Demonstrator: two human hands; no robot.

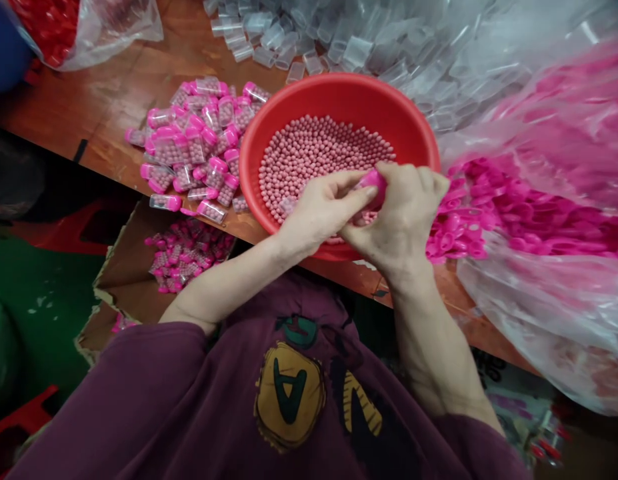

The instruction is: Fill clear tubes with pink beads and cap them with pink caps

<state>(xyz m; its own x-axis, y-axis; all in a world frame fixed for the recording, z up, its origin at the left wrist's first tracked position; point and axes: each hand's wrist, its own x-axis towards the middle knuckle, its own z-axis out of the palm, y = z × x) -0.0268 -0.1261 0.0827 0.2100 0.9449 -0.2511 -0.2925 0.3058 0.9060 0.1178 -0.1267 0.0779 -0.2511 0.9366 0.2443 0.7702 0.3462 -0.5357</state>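
My left hand [323, 205] and my right hand [403, 213] meet over the near rim of a red basin [339, 93] full of small pink balls [313, 150]. Both hands are closed on one small container with a pink cap [375, 180]; the thumb and fingers of the left pinch it from the left, the right hand wraps it from the right. The container's clear body is mostly hidden by the fingers.
Filled pink-capped containers [199, 143] lie heaped left of the basin on the wooden table [109, 100]. More lie in a cardboard box [189, 253] below the table edge. Empty clear containers [299, 40] sit behind; a plastic bag of pink caps [519, 220] lies right.
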